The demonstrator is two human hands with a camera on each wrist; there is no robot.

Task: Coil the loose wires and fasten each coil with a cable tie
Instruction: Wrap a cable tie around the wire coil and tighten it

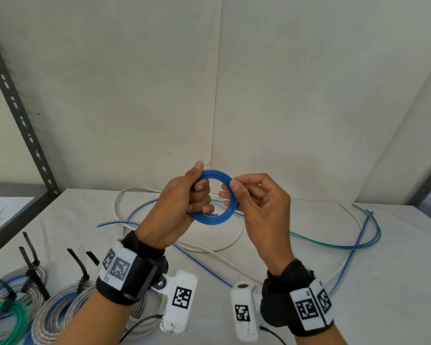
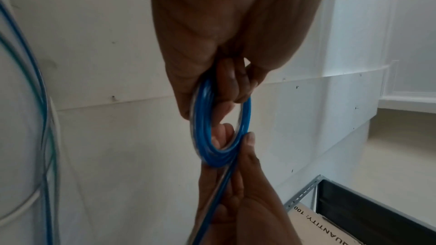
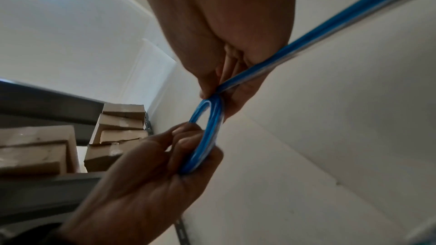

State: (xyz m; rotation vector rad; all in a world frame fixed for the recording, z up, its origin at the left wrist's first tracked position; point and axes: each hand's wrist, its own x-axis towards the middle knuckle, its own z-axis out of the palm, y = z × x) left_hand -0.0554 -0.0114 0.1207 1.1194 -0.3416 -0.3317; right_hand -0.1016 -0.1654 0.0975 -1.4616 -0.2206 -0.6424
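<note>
Coiling is under way: the left hand (image 1: 177,205) grips the blue wire coil (image 1: 215,195), its fingers curled through it; the right hand (image 1: 256,207) pinches the opposite rim. Next, probably winding in the trailing tail before tying.

Off-white panelled wall (image 1: 284,83) ahead of me, white cloth-covered table (image 1: 383,282) below, grey slotted shelf upright (image 1: 13,100) at my left, cardboard boxes (image 3: 118,129) stacked on shelving.

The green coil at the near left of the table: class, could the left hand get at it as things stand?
Probably not yet: the left hand grips the blue coil. Nothing seems to block the way to the green coil.
</note>
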